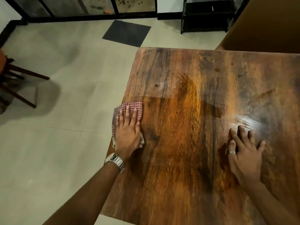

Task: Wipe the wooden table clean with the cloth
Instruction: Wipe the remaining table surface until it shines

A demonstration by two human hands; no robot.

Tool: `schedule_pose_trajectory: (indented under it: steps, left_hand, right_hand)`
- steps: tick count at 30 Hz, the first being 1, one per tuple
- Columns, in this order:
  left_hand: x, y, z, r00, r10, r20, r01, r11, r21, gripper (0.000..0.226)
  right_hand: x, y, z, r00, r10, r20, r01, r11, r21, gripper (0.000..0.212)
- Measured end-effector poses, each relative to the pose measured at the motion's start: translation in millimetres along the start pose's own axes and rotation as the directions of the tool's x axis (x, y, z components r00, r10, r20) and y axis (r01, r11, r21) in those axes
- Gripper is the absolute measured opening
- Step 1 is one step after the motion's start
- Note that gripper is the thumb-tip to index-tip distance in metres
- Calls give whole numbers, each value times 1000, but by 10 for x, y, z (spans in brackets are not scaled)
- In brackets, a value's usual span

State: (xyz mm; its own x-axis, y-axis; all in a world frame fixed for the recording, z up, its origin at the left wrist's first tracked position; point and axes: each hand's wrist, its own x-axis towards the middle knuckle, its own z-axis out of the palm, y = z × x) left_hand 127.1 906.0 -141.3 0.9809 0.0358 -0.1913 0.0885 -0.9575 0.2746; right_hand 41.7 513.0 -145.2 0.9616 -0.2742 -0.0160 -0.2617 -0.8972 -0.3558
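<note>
A dark, glossy wooden table (186, 143) fills the right half of the view. A red-and-white checked cloth (138, 109) lies at the table's left edge, partly hanging over it. My left hand (128, 133), with a metal watch on the wrist, presses flat on the cloth with fingers spread. My right hand (245, 153), wearing a ring, rests palm down on the bare wood toward the right, holding nothing. A damp streak and a few small dark spots show on the wood beyond the cloth.
Pale tiled floor (56, 135) lies left of the table. A wooden chair (14, 83) stands at the far left. A dark mat (126, 33) lies on the floor ahead. A black shelf unit (206, 15) and a brown panel (267, 26) stand at the back right.
</note>
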Motion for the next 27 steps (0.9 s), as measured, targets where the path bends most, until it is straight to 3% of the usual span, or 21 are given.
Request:
schedule_pose_trajectory:
  steps: [8, 11, 14, 17, 18, 19, 22, 24, 25, 27]
  left_hand:
    - [-1423, 312, 311, 986, 88, 141, -85, 996, -24, 63]
    - [-1331, 309, 109, 981, 126, 150, -83, 961, -263, 62]
    - [-1072, 331, -331, 996, 2, 94, 61, 749, -660, 63]
    - [-619, 263, -759, 954, -185, 236, 286, 329, -900, 41]
    - [-482, 182, -835, 943, -186, 275, 318, 270, -909, 39]
    - [-375, 91, -887, 949, -180, 259, 304, 303, -903, 40]
    - [-202, -234, -889, 963, -270, -4, 180, 652, -737, 58]
    - [-176, -302, -841, 966, -201, -160, 70, 805, -590, 60]
    - [-170, -273, -776, 981, -115, -156, 16, 851, -525, 55]
    - [-163, -164, -541, 998, 59, -7, -58, 948, -314, 53]
  right_hand:
    - [-6, -3, 44, 1000, 0, -15, -1, 1000, -25, 57]
    - [20, 14, 56, 1000, -4, -26, 3, 1000, -31, 57]
    - [6, 5, 65, 999, -2, -32, 2, 1000, -21, 57]
    - [9, 8, 53, 1000, -9, -27, 8, 1000, -17, 58]
    - [5, 13, 49, 1000, -13, -26, 13, 1000, -16, 58]
    - [1, 17, 45, 1000, -14, -27, 13, 1000, -16, 58]
    - [-5, 13, 44, 999, -8, -34, 8, 1000, -12, 59]
    - [0, 5, 42, 999, -5, -41, 4, 1000, -11, 58]
    - [-2, 3, 42, 999, -5, -39, 5, 1000, -9, 58]
    - [-11, 9, 48, 999, -13, -37, 13, 1000, -10, 58]
